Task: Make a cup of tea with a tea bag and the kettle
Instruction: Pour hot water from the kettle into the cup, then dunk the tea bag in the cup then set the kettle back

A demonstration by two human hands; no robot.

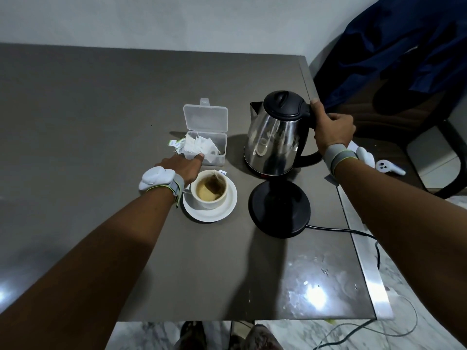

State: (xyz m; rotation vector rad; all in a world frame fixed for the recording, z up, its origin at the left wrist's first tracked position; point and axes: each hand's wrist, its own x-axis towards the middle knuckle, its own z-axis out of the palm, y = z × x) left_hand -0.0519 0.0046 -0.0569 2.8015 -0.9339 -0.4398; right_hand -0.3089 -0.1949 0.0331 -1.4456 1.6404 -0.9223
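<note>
Head view: right hand [333, 130] grips kettle [275, 137] handle.

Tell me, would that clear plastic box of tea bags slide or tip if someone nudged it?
Probably both. The tea bag box looks thin-walled and holds only paper sachets, so it is likely very light and would skid on the smooth table. Its lid stands open upright at the back, so a push from the front might rock it backward. The left hand resting at it may steady it.

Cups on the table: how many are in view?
1. A cream ceramic cup, holding tea and a tea bag, stands on a white round saucer left of the black kettle base. No other cup shows; none seems hidden.
</note>
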